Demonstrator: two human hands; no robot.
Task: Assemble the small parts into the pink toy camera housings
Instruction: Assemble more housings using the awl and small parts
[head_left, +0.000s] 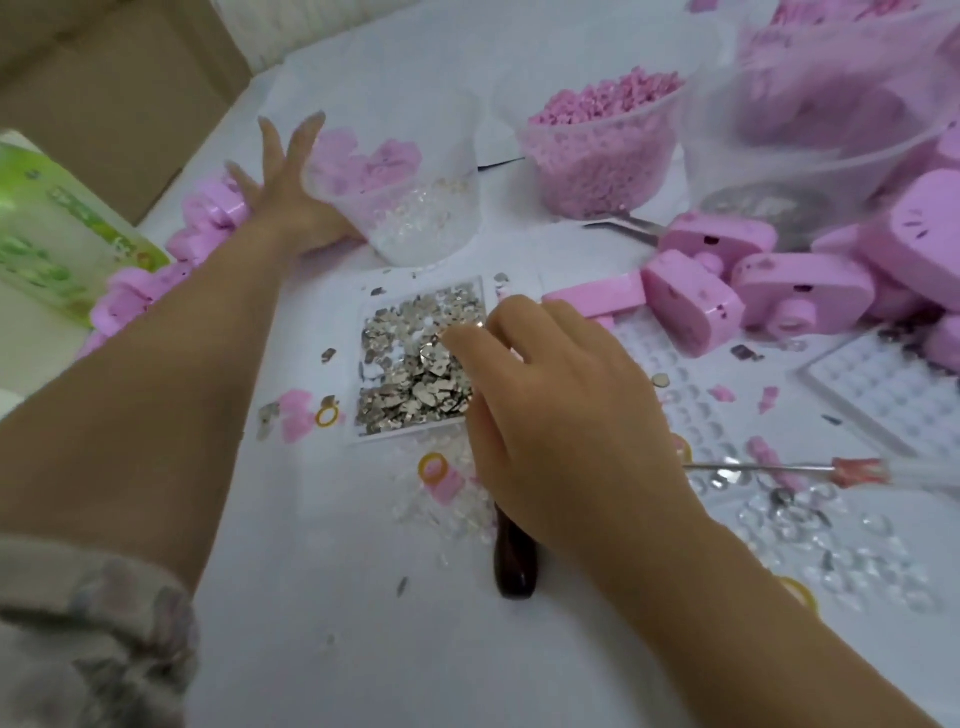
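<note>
A shallow white tray (363, 332) full of small silver metal pieces sits mid-table. My right hand (561, 410) hovers over its right side, fingers curled, with thumb and forefinger pinching a small shiny metal piece (476, 325). My left hand (283, 187) stretches far back with straight, spread fingers, its palm against the side of a clear cup (415, 228) holding clear bits and pink parts. Pink toy camera housings (691, 306) lie heaped at the right, and more pink housings (208, 218) lie under my left forearm. A dark brown tool handle (514, 566) lies partly hidden under my right palm.
A tub of pink pellets (597, 150) and a large clear tub (831, 119) stand at the back. White grid trays (893, 395), a needle tool with an orange hub (852, 470), tweezers (623, 226), clear lenses (831, 540) and yellow rings (432, 466) lie around. A green package (57, 228) sits left.
</note>
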